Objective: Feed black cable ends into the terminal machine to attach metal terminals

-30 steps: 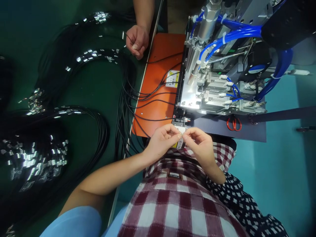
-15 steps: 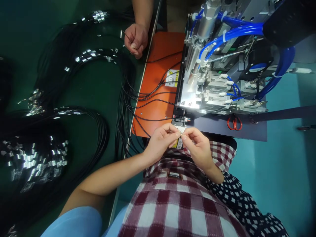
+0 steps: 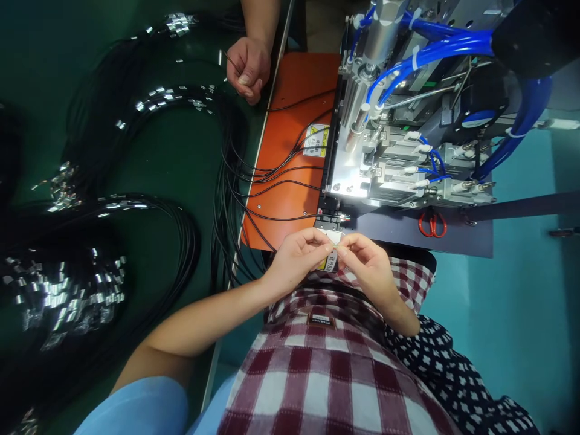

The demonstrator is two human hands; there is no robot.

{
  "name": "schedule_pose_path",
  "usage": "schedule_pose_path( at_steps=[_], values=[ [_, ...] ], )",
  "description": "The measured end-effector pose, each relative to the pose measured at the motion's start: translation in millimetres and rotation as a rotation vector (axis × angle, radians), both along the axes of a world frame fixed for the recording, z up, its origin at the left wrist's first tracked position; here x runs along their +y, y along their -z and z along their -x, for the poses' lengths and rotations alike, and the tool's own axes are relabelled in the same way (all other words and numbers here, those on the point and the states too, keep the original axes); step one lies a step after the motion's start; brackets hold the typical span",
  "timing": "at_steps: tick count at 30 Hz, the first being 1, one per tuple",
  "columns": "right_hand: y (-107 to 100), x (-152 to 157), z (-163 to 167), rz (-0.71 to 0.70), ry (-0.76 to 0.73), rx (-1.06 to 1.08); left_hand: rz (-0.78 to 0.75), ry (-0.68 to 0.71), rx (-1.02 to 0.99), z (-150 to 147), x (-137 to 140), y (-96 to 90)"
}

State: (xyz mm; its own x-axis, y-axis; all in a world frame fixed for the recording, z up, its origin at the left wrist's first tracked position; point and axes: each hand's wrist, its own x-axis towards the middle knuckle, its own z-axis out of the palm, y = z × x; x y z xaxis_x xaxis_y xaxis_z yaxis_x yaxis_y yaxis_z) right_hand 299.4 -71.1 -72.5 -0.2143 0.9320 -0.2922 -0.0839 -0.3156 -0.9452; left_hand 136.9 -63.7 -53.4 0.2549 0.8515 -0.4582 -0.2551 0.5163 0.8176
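Note:
My left hand (image 3: 295, 261) is closed in a pinch on the end part of a black cable (image 3: 263, 234), which runs in from the bundle on the left. Facing it, my right hand (image 3: 369, 269) pinches with thumb and forefinger at the thin wire tips of that cable. The fingertips almost meet, and the wires between them are too small to make out fully. Below the fingers lies a yellow and white label (image 3: 332, 261). Just beyond my hands, another black cable (image 3: 290, 219) ends in bare wire tips at the machine's edge track (image 3: 333, 221).
An orange plate (image 3: 283, 202) carries several cables into a machine (image 3: 347, 172) with blue air hoses (image 3: 448, 43). Red-handled scissors (image 3: 432, 225) lie on its dark base. Cable bundles (image 3: 185, 241) cover the green table (image 3: 149, 157). Another person's hand (image 3: 249, 67) holds a cable end.
My right hand has shifted slightly right, and its fingertips sit a little farther from the left ones. The view has moved slightly. The other person's hand stays at the table edge.

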Motion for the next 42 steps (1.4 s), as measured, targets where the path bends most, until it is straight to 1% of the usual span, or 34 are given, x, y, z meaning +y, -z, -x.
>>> schedule_pose_path(
  at_steps=[3,6,9,12,15,21,25,29,33,35,36,40,42],
  values=[
    [-1,-1,2,-0.016,0.040,-0.051,0.003,-0.007,0.006,-1,0,-1.0],
    [-3,-1,3,-0.063,0.067,-0.104,0.002,-0.006,0.011,-2,0,-0.7],
    [-3,0,4,-0.107,0.080,-0.127,-0.008,-0.003,0.020,-1,-1,0.8],
    [-3,1,5,-0.120,0.090,-0.135,-0.026,0.001,0.029,-1,-2,2.0],
    [-2,1,6,-0.093,0.103,-0.122,-0.033,0.001,0.032,-1,-3,2.2],
    [-1,2,6,0.024,0.087,-0.024,-0.035,-0.001,0.030,-2,-2,1.6],
    [0,1,6,0.041,0.093,0.015,-0.030,-0.008,0.011,-3,-1,0.3],
    [-1,1,5,0.058,0.100,0.003,-0.028,-0.008,0.015,-3,-1,-1.2],
    [-1,1,3,0.048,0.078,-0.009,-0.033,0.000,0.021,-3,-1,-0.1],
    [-1,-1,4,0.009,0.065,-0.038,-0.033,0.000,0.016,-3,-2,0.9],
    [0,-3,4,-0.038,0.070,-0.070,-0.030,-0.001,0.008,-3,-2,1.3],
    [4,-12,12,-0.330,0.125,-0.263,-0.010,-0.017,-0.026,-2,-3,0.6],
    [6,-15,15,-0.401,0.134,-0.319,-0.005,-0.026,-0.027,-1,-4,-0.4]
  ],
)
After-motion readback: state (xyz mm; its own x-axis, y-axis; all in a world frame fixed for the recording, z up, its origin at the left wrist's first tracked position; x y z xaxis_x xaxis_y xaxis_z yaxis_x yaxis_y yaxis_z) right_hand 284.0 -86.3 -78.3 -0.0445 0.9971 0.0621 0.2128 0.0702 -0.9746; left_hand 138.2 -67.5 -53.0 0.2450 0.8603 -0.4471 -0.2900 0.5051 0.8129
